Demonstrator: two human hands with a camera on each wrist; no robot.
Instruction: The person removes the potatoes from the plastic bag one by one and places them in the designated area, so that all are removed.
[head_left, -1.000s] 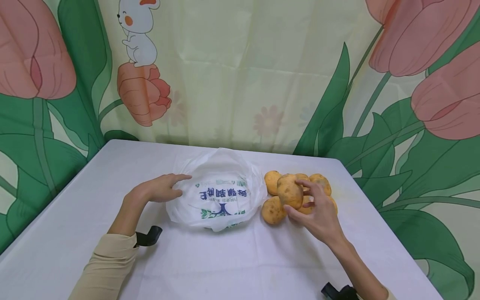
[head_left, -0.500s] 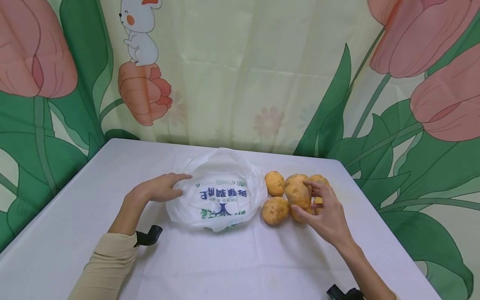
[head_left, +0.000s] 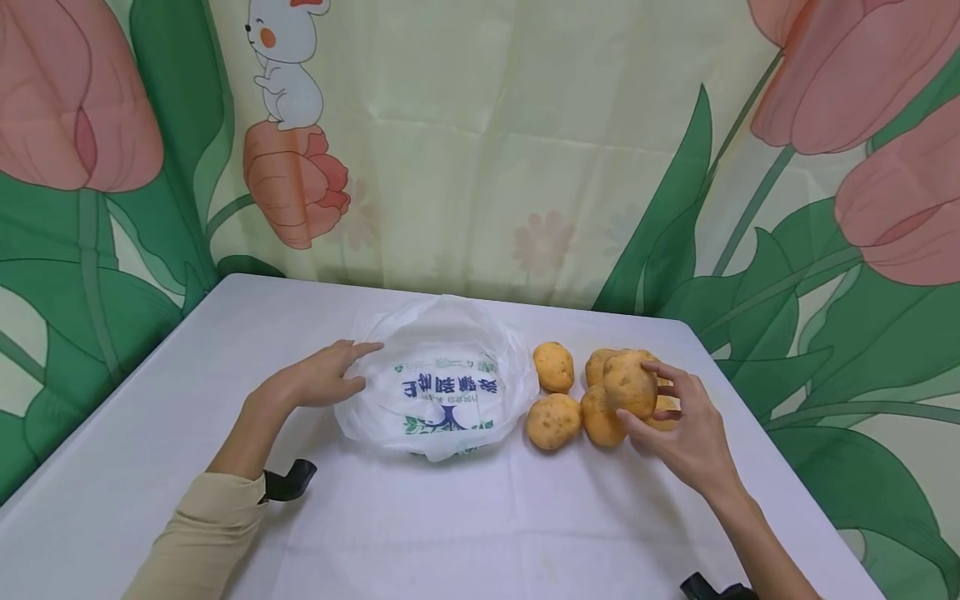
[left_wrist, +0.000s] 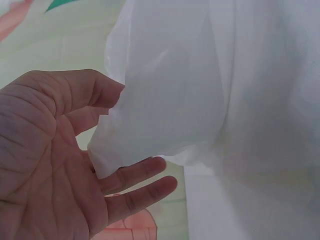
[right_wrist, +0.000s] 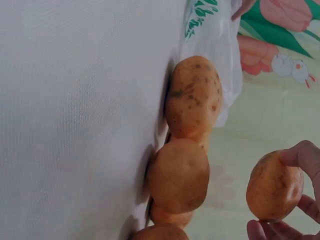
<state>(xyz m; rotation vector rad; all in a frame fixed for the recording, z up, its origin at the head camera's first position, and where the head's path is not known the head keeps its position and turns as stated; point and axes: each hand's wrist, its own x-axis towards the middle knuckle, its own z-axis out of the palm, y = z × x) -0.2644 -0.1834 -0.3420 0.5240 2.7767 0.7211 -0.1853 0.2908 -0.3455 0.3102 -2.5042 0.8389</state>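
A white plastic bag (head_left: 450, 400) with blue printed characters and a green-and-blue tree lies on the table, its mouth spread wide. My left hand (head_left: 322, 375) holds the bag's left rim; in the left wrist view, the thin plastic passes between the thumb and the fingers (left_wrist: 140, 195). Over the pile at right, my right hand (head_left: 686, 429) grips a potato (head_left: 628, 385) between thumb and fingertips. The right wrist view has this potato (right_wrist: 274, 186) raised off the table. Several more potatoes (head_left: 553, 422) rest on the cloth right of the bag, some partly hidden.
A white cloth covers the table (head_left: 450, 533). Behind its far edge hangs a curtain (head_left: 480, 167) printed with tulips and a rabbit. Each wrist wears a black camera mount (head_left: 288, 482).
My right hand has moved rightward with the gripped potato, away from the bag, uncovering potatoes beneath. The left hand and the bag have stayed nearly still.
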